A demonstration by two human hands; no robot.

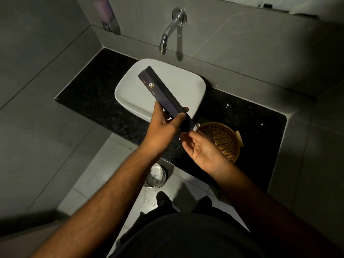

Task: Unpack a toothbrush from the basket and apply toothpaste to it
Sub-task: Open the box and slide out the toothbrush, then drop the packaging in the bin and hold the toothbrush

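Note:
A long dark toothbrush box (pixel 160 90) with a small gold logo slants over the white basin, its far end up and to the left. My left hand (pixel 163 125) is shut around its lower part. My right hand (pixel 201 148) is just below the box's near end, palm up, fingertips at the end flap; whether they pinch it I cannot tell. The woven wicker basket (pixel 225 140) stands on the black counter right behind my right hand. No toothbrush or toothpaste shows.
The white basin (pixel 189 84) sits on a black granite counter (pixel 260 127) under a chrome wall tap (pixel 171 28). A soap dispenser (pixel 108 13) hangs on the left wall. A metal bin (pixel 156 175) with white scraps stands on the floor below.

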